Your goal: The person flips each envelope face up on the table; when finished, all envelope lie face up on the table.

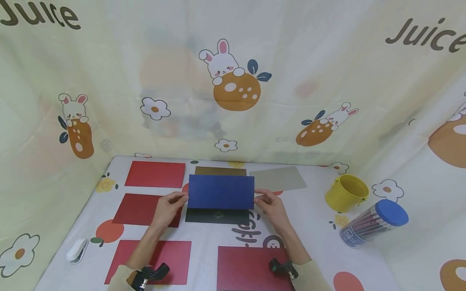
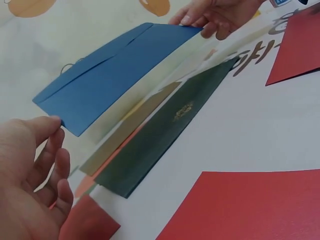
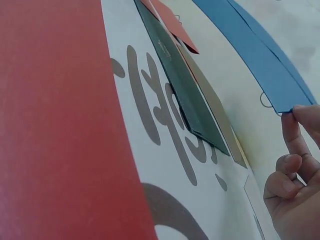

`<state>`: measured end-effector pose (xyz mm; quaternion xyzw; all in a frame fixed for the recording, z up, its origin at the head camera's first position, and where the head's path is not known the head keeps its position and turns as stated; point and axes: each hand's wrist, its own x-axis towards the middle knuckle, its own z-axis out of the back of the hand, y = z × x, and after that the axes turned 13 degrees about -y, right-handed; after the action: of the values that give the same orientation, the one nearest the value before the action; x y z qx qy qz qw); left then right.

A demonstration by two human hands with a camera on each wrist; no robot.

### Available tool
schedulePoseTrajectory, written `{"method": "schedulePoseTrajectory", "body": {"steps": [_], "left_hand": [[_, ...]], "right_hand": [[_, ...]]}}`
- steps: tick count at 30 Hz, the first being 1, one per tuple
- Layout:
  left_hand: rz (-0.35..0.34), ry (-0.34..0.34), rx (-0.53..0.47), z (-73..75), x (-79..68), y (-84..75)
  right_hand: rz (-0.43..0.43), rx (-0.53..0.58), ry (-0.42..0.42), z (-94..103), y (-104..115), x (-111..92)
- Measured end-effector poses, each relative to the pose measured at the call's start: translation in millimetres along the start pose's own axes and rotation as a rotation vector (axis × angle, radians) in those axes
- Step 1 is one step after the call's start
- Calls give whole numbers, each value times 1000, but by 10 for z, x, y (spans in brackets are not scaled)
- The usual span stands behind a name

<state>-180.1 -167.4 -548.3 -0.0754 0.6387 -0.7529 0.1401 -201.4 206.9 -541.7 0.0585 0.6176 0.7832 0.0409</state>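
Note:
A blue envelope point(image 1: 221, 192) is held up above the table between both hands. My left hand point(image 1: 168, 209) pinches its left end between thumb and fingers. At the opposite end my right hand point(image 1: 274, 208) pinches the edge with thumb and forefinger. The flap seam of the blue envelope point(image 2: 115, 75) shows in the left wrist view, on the side turned from the head camera. Below it lies a dark green envelope point(image 1: 217, 216) with a small gold emblem. A brown-gold envelope point(image 1: 220, 171) lies behind, partly hidden by the blue one.
Red envelopes point(image 1: 155, 174) point(image 1: 138, 209) lie in a column at left, with pinkish-red ones point(image 1: 174, 258) point(image 1: 247, 266) near the front. A grey-beige envelope point(image 1: 280, 178) lies at back right. Rightward stand a yellow bucket point(image 1: 333, 196) and a blue-lidded pen jar point(image 1: 369, 226). A white stapler point(image 1: 77, 250) is at left.

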Motion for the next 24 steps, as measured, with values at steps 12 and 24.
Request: {"method": "schedulePoseTrajectory", "body": {"steps": [12,24], "left_hand": [[-44,16,1,-55,-28,17],[-127,-5,104,-229,-63,-17]], "right_hand": [[52,-33,4,49,-35,-57],[65,-116,-44,151,14,-141]]}}
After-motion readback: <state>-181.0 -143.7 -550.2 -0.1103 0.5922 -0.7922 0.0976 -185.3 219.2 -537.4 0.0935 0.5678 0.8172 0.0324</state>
